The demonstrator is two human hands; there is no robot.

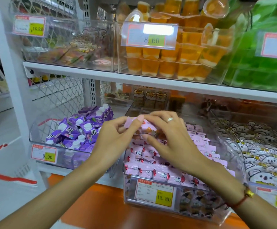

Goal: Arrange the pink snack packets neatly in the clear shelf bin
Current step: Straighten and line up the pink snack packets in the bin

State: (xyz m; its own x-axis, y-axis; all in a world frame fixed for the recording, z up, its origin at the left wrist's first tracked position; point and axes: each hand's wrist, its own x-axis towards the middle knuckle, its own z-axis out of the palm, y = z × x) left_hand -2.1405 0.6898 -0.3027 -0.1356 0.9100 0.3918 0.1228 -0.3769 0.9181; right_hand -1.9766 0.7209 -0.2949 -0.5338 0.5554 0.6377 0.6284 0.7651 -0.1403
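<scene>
Together, the left hand (118,136) and right hand (170,139) pinch one pink packet (146,127) by its ends, lifted just above the clear bin (230,214) on the lower shelf. More pink packets (152,172) lie in rows inside it, near its 15.80 price tag (154,192).

The pink snack packets (152,172) carry red and white cloud prints. Left of their clear bin (223,210) lie purple cartons (78,129) with white caps; right of it, white koala packets (264,156) with yellow flowers. Its price tag (154,193) is red-edged with a yellow patch.
</scene>
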